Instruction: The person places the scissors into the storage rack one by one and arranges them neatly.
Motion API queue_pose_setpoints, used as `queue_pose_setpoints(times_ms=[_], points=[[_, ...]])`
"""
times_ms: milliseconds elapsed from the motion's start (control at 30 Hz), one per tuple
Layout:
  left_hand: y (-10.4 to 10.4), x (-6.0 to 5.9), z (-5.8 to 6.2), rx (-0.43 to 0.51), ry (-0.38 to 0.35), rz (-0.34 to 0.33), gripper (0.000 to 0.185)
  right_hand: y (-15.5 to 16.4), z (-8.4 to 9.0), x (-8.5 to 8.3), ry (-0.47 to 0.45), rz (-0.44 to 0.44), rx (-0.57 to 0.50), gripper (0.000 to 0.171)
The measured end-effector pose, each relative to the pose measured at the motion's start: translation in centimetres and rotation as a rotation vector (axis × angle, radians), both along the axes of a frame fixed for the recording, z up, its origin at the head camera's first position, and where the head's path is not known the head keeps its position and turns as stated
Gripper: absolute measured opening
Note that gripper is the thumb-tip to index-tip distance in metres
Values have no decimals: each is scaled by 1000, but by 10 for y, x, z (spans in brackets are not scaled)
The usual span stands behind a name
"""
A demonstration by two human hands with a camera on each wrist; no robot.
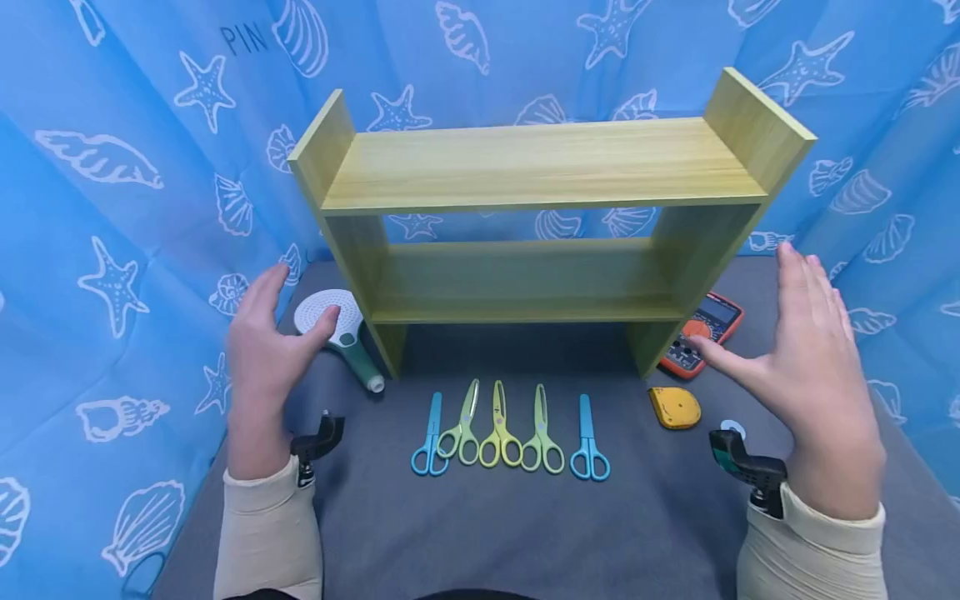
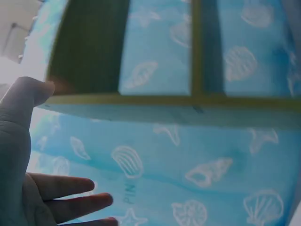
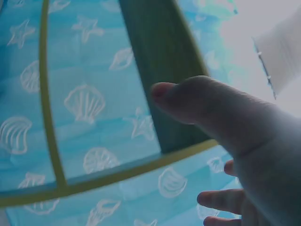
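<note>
A pale wooden two-tier shelf (image 1: pixel 547 167) stands upright at the back of the grey table. My left hand (image 1: pixel 266 350) is raised off its left side, fingers and thumb spread, holding nothing. Below that thumb lies a green and white shower head (image 1: pixel 352 337). On the other side my right hand (image 1: pixel 806 375) is held up the same way, thumb apart from straight fingers. Its thumb overlaps an orange multimeter (image 1: pixel 701 333) in the head view. Both wrist views show the shelf's side panel (image 2: pixel 155 106) beyond the spread fingers.
Several scissors lie in a row before the shelf: sheathed blue scissors (image 1: pixel 590 442) at the right end, yellow scissors (image 1: pixel 499 425) mid-row. A yellow tape measure (image 1: pixel 675 407) and a small white ring (image 1: pixel 732 428) lie at right. A blue shell-print curtain (image 1: pixel 150 208) surrounds the table.
</note>
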State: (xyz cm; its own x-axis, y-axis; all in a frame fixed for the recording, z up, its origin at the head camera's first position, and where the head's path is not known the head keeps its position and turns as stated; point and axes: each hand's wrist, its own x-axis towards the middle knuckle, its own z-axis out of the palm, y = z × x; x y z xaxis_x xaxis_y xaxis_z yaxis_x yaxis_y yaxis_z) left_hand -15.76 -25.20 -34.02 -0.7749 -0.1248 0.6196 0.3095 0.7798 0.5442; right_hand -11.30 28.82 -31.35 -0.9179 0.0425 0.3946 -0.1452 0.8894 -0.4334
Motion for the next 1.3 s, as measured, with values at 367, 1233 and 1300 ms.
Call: queue_pose_setpoints(times_ms=[367, 1233, 1300], points=[[23, 8, 19, 461, -107, -94, 57, -30, 2, 17, 302, 141, -187, 113], [61, -31, -16, 430, 171, -108, 16, -95, -88, 31, 48, 320, -239, 82], [60, -32, -17, 425, 183, -110, 15, -97, -97, 32, -14, 309, -215, 78]])
